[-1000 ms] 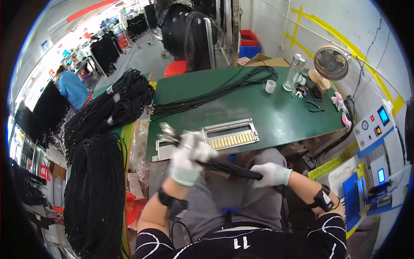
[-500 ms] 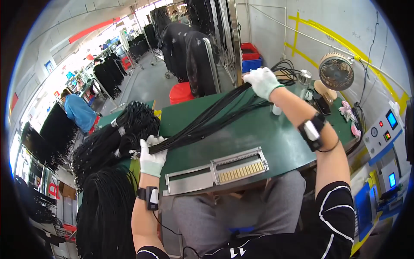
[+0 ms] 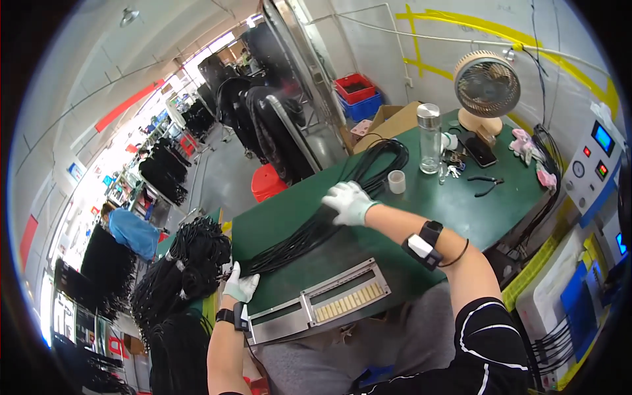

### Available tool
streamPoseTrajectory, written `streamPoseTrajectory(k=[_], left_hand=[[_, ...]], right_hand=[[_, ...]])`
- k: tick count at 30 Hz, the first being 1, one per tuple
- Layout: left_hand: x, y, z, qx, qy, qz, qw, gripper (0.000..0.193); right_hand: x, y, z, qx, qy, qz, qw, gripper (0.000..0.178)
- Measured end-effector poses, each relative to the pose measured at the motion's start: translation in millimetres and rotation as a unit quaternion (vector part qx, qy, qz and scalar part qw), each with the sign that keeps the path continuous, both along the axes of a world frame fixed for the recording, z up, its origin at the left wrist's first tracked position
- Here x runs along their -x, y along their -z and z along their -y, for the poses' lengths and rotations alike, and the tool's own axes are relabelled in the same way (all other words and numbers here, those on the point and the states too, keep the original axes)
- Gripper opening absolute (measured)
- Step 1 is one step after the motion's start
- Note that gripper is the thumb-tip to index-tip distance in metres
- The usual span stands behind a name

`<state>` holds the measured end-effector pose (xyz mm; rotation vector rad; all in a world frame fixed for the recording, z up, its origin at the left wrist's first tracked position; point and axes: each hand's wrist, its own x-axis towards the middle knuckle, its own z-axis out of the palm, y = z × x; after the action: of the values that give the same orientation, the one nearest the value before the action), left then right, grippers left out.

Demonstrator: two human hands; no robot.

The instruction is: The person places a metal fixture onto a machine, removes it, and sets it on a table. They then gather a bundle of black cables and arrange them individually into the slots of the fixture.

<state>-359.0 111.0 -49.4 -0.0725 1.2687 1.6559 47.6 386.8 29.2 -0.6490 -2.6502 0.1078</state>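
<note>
A long bundle of thin black cables [image 3: 296, 238] lies across the green table, its far end curled into a loop. My right hand [image 3: 349, 203], in a white glove, rests over the middle of the bundle with its fingers stretched out and apart. At the near left end of the cables is my left hand [image 3: 241, 284], also gloved; the cable ends run in between its thumb and fingers, which close round them. Just in front of me sits a metal fixture [image 3: 316, 304], a flat plate on its left and a row of brass-coloured blocks in its right half.
Thick piles of black cables [image 3: 191, 263] stand at the left. Toward the right are a roll of tape [image 3: 396, 182], a glass bottle [image 3: 429, 141], pliers [image 3: 486, 185], a phone [image 3: 479, 150] and a fan [image 3: 487, 89]. A red stool [image 3: 268, 183] stands beyond the table.
My right hand has come down and left from the raised far end of the cables onto their middle. The cables now lie on the table. My left hand stays at their near end.
</note>
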Motion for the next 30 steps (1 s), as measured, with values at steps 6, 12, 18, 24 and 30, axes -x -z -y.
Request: streamPoseTrajectory(k=[6, 12, 18, 24, 30], left_hand=[[-64.9, -63.3, 12.4, 0.336, 0.213, -0.395, 0.828, 0.046], [-125.4, -57.2, 70.7, 0.238, 0.353, -0.615, 0.664, 0.032], [-146.9, -52.6, 129.3, 0.231, 0.319, -0.716, 0.576, 0.032], [-178.1, -75.2, 179.2, 0.169, 0.398, -0.716, 0.548, 0.033], [-118.4, -146.5, 259.2, 0.235, 0.041, -0.779, 0.580, 0.021]], right_hand=[[-26.4, 37.9, 94.5, 0.123, -0.242, -0.057, 0.961, 0.065], [-65.6, 44.5, 147.8, 0.062, -0.270, 0.053, 0.959, 0.071], [-53.3, 41.6, 144.8, 0.050, -0.252, 0.033, 0.966, 0.063], [-26.2, 66.9, 127.8, 0.058, -0.224, -0.061, 0.971, 0.056], [-20.9, 61.4, 138.5, 0.079, -0.225, -0.042, 0.970, 0.055]])
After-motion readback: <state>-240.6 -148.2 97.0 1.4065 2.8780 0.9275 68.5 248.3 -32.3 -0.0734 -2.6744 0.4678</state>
